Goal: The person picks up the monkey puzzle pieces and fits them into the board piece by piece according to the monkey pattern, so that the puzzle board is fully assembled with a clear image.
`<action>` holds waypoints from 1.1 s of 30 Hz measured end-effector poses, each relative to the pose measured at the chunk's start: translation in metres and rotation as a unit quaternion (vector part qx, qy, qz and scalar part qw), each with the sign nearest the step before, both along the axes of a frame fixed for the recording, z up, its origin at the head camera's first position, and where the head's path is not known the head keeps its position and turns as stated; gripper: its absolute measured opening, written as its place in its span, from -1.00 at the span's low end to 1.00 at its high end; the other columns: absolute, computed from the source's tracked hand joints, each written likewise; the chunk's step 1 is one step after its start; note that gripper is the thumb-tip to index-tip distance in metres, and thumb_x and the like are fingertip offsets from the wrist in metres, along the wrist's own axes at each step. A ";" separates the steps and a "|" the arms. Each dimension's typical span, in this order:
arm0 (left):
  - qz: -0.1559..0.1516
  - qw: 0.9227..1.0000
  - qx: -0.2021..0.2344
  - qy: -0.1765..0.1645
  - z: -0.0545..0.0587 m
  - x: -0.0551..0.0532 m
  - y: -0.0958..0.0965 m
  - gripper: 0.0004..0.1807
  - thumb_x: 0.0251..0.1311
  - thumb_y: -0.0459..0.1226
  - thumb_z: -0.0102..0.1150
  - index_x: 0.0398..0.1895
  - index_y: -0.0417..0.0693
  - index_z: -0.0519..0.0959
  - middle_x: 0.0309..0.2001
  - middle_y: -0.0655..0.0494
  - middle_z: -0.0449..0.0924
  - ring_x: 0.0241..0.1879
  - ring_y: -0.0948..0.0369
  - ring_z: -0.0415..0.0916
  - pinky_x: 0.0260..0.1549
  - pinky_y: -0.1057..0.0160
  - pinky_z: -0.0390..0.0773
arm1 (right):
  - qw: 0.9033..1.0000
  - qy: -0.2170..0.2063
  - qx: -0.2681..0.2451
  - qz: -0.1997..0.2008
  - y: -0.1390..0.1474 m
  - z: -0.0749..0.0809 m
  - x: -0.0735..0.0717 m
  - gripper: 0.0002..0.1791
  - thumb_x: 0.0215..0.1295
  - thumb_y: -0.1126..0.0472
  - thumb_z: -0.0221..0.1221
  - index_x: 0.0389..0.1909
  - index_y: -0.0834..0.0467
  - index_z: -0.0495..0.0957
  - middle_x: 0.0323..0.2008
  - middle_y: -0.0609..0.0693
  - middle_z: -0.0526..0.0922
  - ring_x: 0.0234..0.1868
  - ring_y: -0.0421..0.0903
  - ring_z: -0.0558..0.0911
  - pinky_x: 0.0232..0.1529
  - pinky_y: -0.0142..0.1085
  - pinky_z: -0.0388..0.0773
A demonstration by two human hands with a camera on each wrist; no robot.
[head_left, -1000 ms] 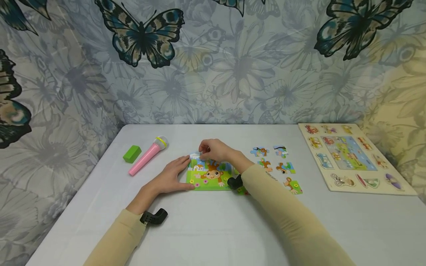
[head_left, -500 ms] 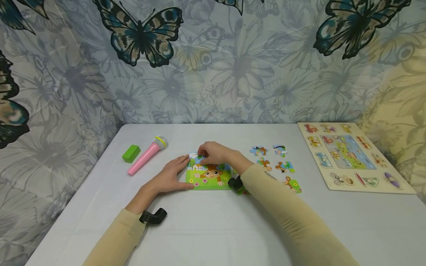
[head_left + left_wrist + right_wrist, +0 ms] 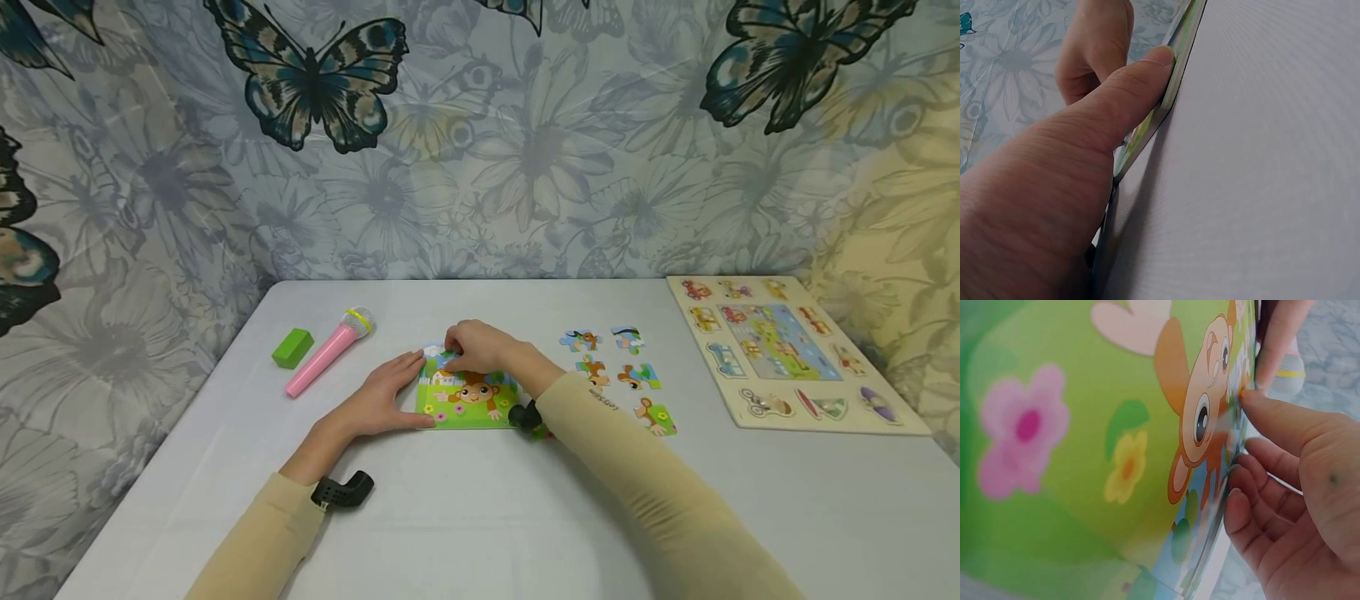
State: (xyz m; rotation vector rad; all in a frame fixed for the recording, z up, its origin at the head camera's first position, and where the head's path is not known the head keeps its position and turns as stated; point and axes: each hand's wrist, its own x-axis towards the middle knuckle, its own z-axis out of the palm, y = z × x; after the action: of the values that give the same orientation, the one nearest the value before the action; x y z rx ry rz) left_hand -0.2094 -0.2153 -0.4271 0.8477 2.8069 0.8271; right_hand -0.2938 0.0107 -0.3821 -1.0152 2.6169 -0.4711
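Observation:
A jigsaw puzzle (image 3: 453, 412) with a cartoon monkey on green grass lies flat on the table. My left hand (image 3: 386, 398) steadies its left side, fingers stretched along the left edge and thumb on the near edge. In the left wrist view the thumb (image 3: 1138, 81) rests along the puzzle's rim. My right hand (image 3: 483, 346) is low over the far left part. In the right wrist view its thumb (image 3: 1272, 415) presses at the picture, where a small puzzle piece seems pinched, mostly hidden by the fingers; the other fingers curl by the far edge.
Several loose jigsaw pieces (image 3: 639, 377) lie right of the puzzle, some partly behind the right sleeve (image 3: 630, 450). A pink toy microphone (image 3: 326, 357) and a green block (image 3: 292, 348) lie at the left. A wooden picture board (image 3: 787, 408) occupies the back right.
My right hand has come down slightly onto the far left of the puzzle, its thumb now lower on the picture. The left hand stays in place at the puzzle's edge.

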 end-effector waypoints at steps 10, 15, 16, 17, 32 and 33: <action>0.002 1.000 -0.003 -0.004 0.000 -0.001 0.001 0.13 0.06 0.13 0.46 0.54 -0.30 0.16 0.57 -0.14 0.04 0.54 -0.13 -0.08 0.43 -0.23 -0.05 | 1.000 -0.010 -0.013 0.002 0.001 -0.001 0.002 -0.61 0.39 0.09 0.31 0.10 0.24 0.57 -0.12 0.02 0.56 -0.10 -0.08 0.51 0.02 -0.25 0.51; 0.008 1.000 -0.006 -0.010 -0.002 -0.001 0.000 0.13 0.07 0.15 0.45 0.55 -0.28 0.16 0.57 -0.12 0.03 0.54 -0.12 -0.09 0.43 -0.22 -0.06 | 0.999 -0.026 -0.042 -0.001 0.007 -0.001 0.000 -0.60 0.38 0.08 0.32 0.10 0.23 0.57 -0.15 0.00 0.57 -0.14 -0.10 0.52 -0.02 -0.27 0.52; 0.008 1.000 -0.005 -0.011 -0.002 -0.001 0.000 0.13 0.07 0.15 0.45 0.55 -0.28 0.15 0.57 -0.11 0.02 0.54 -0.12 -0.10 0.43 -0.22 -0.06 | 0.998 -0.030 -0.051 -0.001 0.009 0.000 0.000 -0.60 0.38 0.09 0.32 0.10 0.23 0.57 -0.15 0.00 0.58 -0.15 -0.09 0.53 -0.03 -0.27 0.52; 0.009 1.000 -0.005 -0.011 -0.002 -0.001 0.000 0.13 0.07 0.15 0.45 0.55 -0.28 0.15 0.58 -0.11 0.02 0.54 -0.11 -0.10 0.43 -0.23 -0.06 | 0.998 -0.035 -0.061 -0.003 0.012 0.001 -0.001 -0.60 0.37 0.10 0.32 0.10 0.24 0.57 -0.15 0.00 0.58 -0.15 -0.09 0.53 -0.03 -0.27 0.52; 0.014 1.000 -0.009 -0.004 -0.002 0.000 0.001 0.15 0.06 0.15 0.45 0.55 -0.29 0.14 0.57 -0.12 0.02 0.53 -0.13 -0.08 0.43 -0.21 -0.05 | 0.991 -0.051 -0.119 -0.022 0.072 0.018 -0.007 -0.55 0.41 0.17 0.27 0.20 0.31 0.50 -0.01 0.17 0.59 -0.05 0.02 0.61 -0.01 -0.16 0.55; 0.013 1.000 -0.009 -0.003 -0.002 0.000 0.001 0.15 0.06 0.16 0.44 0.55 -0.29 0.14 0.57 -0.13 0.02 0.53 -0.13 -0.08 0.43 -0.21 -0.05 | 0.991 -0.051 -0.119 -0.025 0.076 0.018 -0.007 -0.55 0.41 0.18 0.27 0.21 0.31 0.50 0.00 0.19 0.58 -0.04 0.02 0.61 -0.01 -0.15 0.55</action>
State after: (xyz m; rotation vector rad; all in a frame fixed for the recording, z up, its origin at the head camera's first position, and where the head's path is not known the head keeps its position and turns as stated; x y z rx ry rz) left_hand -0.2089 -0.2146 -0.4293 0.8055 2.8210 0.8063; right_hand -0.3011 0.0869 -0.3640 -0.9673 2.5441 -0.8400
